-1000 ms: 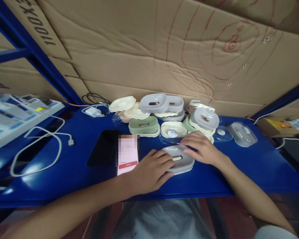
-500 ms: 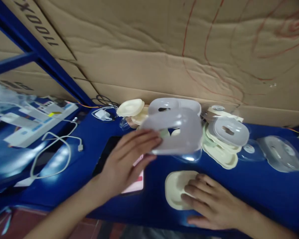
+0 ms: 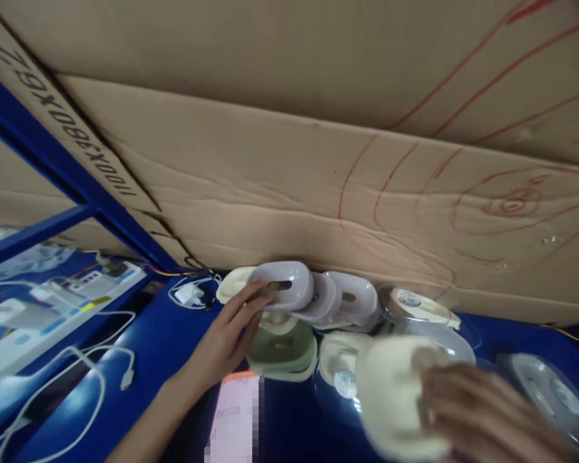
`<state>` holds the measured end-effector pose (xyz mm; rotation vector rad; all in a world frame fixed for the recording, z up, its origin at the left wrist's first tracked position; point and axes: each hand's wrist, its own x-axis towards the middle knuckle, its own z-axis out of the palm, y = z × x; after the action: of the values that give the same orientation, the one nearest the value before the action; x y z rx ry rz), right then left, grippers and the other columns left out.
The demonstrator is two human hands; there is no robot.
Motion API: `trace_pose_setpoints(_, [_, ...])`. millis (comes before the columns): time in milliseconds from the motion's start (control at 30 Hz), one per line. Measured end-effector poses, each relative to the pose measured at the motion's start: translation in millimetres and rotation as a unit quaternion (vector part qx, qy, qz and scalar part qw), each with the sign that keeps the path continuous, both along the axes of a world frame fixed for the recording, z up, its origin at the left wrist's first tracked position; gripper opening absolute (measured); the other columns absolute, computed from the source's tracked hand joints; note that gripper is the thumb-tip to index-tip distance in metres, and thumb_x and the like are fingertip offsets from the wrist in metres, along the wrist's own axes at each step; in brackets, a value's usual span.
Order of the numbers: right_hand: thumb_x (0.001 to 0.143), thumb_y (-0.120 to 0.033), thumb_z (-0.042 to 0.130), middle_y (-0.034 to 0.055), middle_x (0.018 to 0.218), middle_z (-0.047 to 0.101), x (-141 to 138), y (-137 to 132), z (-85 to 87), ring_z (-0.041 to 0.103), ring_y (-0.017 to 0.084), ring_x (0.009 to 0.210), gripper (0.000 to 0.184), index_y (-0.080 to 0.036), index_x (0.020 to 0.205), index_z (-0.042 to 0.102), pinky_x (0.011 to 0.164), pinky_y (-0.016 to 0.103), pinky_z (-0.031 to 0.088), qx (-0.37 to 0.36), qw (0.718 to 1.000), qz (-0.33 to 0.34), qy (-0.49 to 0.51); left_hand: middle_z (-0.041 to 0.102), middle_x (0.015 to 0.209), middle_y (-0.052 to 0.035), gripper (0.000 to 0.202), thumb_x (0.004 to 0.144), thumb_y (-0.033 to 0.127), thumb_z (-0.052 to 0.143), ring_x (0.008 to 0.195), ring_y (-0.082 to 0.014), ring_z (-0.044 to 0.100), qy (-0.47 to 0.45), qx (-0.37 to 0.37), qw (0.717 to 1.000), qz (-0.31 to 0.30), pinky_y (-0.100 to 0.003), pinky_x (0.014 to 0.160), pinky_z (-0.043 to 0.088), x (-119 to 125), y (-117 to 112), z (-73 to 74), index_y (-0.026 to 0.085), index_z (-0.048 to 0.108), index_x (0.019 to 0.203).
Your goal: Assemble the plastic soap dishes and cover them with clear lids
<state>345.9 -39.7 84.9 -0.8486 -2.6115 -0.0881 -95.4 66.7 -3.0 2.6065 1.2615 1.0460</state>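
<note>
My left hand (image 3: 234, 331) grips the left edge of a pale grey soap dish (image 3: 296, 292) with an oval slot, at the back of the blue table. More grey dishes (image 3: 351, 297) lie just right of it. Below is a green dish (image 3: 284, 347) in a cream tray. My right hand (image 3: 482, 405), blurred by motion, holds a cream soap dish (image 3: 383, 399) raised near the camera, fingers on its right side. Behind that dish, a cream dish (image 3: 335, 347) and a clear plastic cover with a round sticker (image 3: 346, 384) are partly hidden.
Clear covers and dishes (image 3: 545, 392) lie at the right. On the left are a white power strip (image 3: 62, 321), a charger (image 3: 190, 294) and a white cable (image 3: 101, 386). A lit phone screen (image 3: 234, 418) is near the front. Cardboard (image 3: 270, 161) walls the back.
The view has tilted up. My left hand has carried the grey dish back and left among the other dishes. My right hand has lifted the cream dish off the table.
</note>
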Motion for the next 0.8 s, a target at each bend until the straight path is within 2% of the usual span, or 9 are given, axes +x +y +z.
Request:
trace_pose_setpoints(33, [0.097,-0.033,0.07,0.002,0.128,0.08,0.9,12.0,9.9,0.076,0.03,0.118,0.042,-0.037,0.139,0.071,0.093,0.044,0.068,0.016,0.999,-0.041,0.002,0.046,0.168,-0.0149,0.048,0.108,0.012,0.051,0.158,-0.0307,0.047,0.001,0.017,1.0,0.004,-0.05,0.123,0.052,1.3,-0.4,-4.3,0.028,0.052,0.153])
trace_pose_setpoints(100, [0.101,-0.032,0.068,0.0075,0.127,0.078,-6.3,36.9,19.0,0.075,0.03,0.117,0.03,-0.029,0.131,0.073,0.098,0.047,0.064,0.048,0.992,-0.113,0.003,0.04,0.171,-0.016,0.05,0.106,0.012,0.054,0.157,-0.0332,0.047,0.0,0.044,0.999,0.016,-0.05,0.122,0.053,3.6,-2.5,-10.7,0.028,0.052,0.153])
trace_pose_setpoints(233, [0.107,-0.031,0.063,0.008,0.121,0.078,-36.6,73.7,2.4,0.074,0.027,0.116,0.017,-0.024,0.118,0.074,0.1,0.047,0.059,0.077,0.982,-0.168,-0.031,0.039,0.172,-0.0153,0.048,0.106,0.011,0.054,0.155,-0.0348,0.05,-0.02,0.072,0.997,0.025,-0.048,0.118,0.058,3.8,-8.0,-15.8,0.029,0.057,0.15])
trace_pose_setpoints(333, [0.108,-0.031,0.06,0.0103,0.13,0.075,-53.9,73.7,-13.4,0.071,0.028,0.122,0.023,-0.024,0.127,0.072,0.102,0.049,0.057,0.079,0.973,-0.215,-0.03,0.053,0.161,-0.0136,0.041,0.107,0.014,0.054,0.144,-0.0303,0.062,-0.028,0.082,0.996,0.013,-0.044,0.113,0.062,-1.9,-6.1,-19.3,0.028,0.062,0.144])
trace_pose_setpoints(433, [0.107,-0.034,0.062,0.0119,0.144,0.069,-51.8,47.7,-21.7,0.066,0.029,0.131,0.037,-0.026,0.144,0.064,0.108,0.049,0.054,0.069,0.964,-0.258,-0.006,0.059,0.155,-0.0108,0.041,0.108,0.015,0.057,0.142,-0.0259,0.064,-0.037,0.088,0.995,0.001,-0.041,0.119,0.057,-8.7,0.1,-25.0,0.029,0.063,0.145])
trace_pose_setpoints(500, [0.107,-0.035,0.063,0.0114,0.147,0.066,-32.2,22.6,-30.3,0.064,0.028,0.134,0.043,-0.028,0.149,0.06,0.109,0.048,0.053,0.065,0.955,-0.288,0.004,0.06,0.154,-0.0092,0.045,0.107,0.015,0.058,0.144,-0.0244,0.062,-0.042,0.092,0.995,-0.005,-0.04,0.124,0.052,-11.5,2.2,-27.6,0.03,0.061,0.149])
trace_pose_setpoints(600, [0.107,-0.039,0.06,0.0115,0.146,0.067,27.9,-11.4,-56.8,0.066,0.029,0.13,0.042,-0.029,0.147,0.061,0.106,0.047,0.054,0.078,0.927,-0.366,0.008,0.061,0.154,-0.0077,0.048,0.107,0.017,0.059,0.144,-0.0231,0.061,-0.043,0.095,0.994,-0.012,-0.037,0.125,0.049,-12.5,0.2,-26.4,0.031,0.059,0.153])
trace_pose_setpoints(733, [0.106,-0.054,0.05,0.0123,0.138,0.071,129.9,-29.4,-112.3,0.072,0.035,0.119,0.043,-0.028,0.134,0.068,0.094,0.052,0.057,0.126,0.856,-0.501,0.005,0.062,0.154,-0.0064,0.045,0.108,0.021,0.058,0.142,-0.0211,0.063,-0.038,0.088,0.995,-0.002,-0.032,0.122,0.051,-8.8,-2.6,-17.7,0.03,0.06,0.152])
trace_pose_setpoints(800, [0.105,-0.061,0.043,0.0139,0.135,0.073,166.6,-28.7,-141.7,0.073,0.038,0.116,0.05,-0.027,0.13,0.069,0.087,0.055,0.058,0.139,0.817,-0.559,0.019,0.064,0.153,-0.0072,0.045,0.107,0.023,0.058,0.141,-0.0218,0.065,-0.041,0.098,0.994,0.015,-0.032,0.12,0.053,-5.0,-1.2,-11.3,0.028,0.059,0.152])
